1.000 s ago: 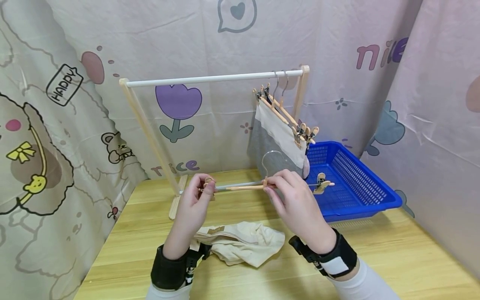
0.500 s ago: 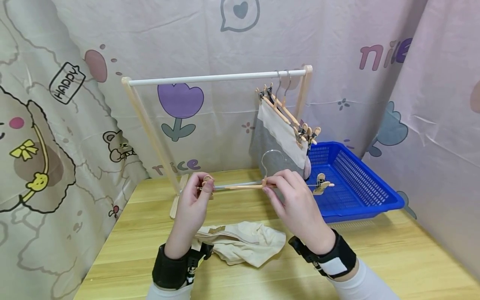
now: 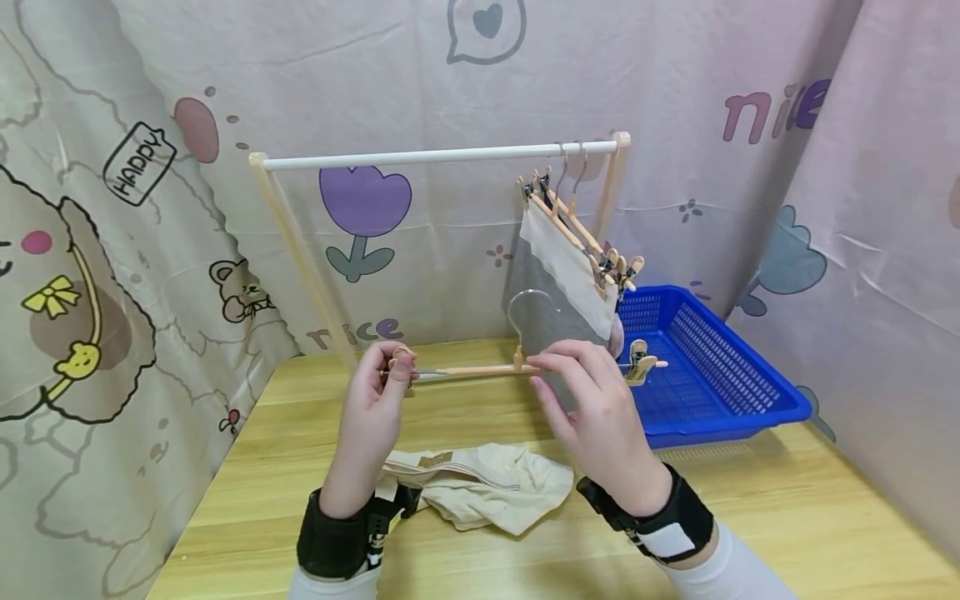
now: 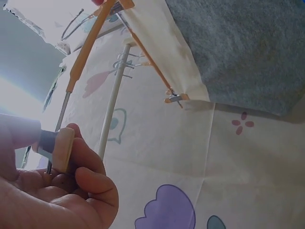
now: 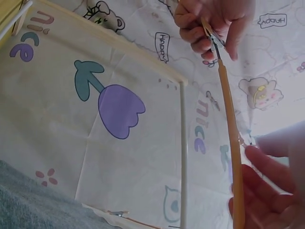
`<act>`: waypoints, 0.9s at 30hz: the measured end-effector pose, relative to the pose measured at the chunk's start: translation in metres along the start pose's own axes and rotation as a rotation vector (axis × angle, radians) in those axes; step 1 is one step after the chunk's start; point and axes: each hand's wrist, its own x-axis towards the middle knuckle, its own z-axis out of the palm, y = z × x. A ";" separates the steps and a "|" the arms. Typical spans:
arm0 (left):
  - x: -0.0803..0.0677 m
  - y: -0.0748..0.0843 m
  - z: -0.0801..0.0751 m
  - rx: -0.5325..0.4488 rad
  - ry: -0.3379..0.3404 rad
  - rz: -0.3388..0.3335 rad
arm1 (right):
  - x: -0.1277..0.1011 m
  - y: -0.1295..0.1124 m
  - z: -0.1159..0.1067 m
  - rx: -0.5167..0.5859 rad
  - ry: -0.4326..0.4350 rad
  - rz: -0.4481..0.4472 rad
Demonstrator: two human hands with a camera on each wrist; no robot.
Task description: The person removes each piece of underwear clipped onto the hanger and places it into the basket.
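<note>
Just in front of the rack (image 3: pixel 442 157), both hands hold one wooden clip hanger (image 3: pixel 480 370) level above the table (image 3: pixel 787 517). The left hand (image 3: pixel 372 408) pinches the hanger's left clip (image 3: pixel 401 367) between thumb and curled fingers; the left wrist view shows the clip's pale wooden pad (image 4: pixel 63 149) squeezed against the thumb. The right hand (image 3: pixel 592 408) grips the hanger's bar just right of its wire hook (image 3: pixel 531 310), fingers curled round the wood, and the right wrist view shows the bar (image 5: pixel 231 143) running from those fingers up to the other hand. The hanger's right clip (image 3: pixel 639 362) sticks out past the right hand, in front of the basket (image 3: pixel 750 392). A crumpled cream cloth (image 3: pixel 480 492) lies on the table nearer the person than the rack, below the hanger and between the two wrists. At the rack's right end, hangers (image 3: pixel 577 229) hang from the white rail, carrying a cream piece (image 3: pixel 562 267) and a grey piece (image 3: pixel 525 283). The blue basket sits on the table just right of the rack. Behind the rack, a printed curtain (image 3: pixel 360 200) with a purple tulip and the word "nice" closes off the scene, and black straps (image 3: pixel 660 517) wrap both wrists.
</note>
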 end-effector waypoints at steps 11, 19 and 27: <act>0.000 0.009 -0.016 -0.018 0.076 -0.041 | 0.002 -0.015 0.009 0.100 0.065 -0.308; -0.003 0.015 -0.026 -0.059 0.132 -0.052 | -0.006 -0.018 0.021 0.100 -0.063 -0.348; -0.004 0.017 -0.033 -0.056 0.182 -0.015 | -0.017 -0.018 0.033 0.089 -0.311 -0.290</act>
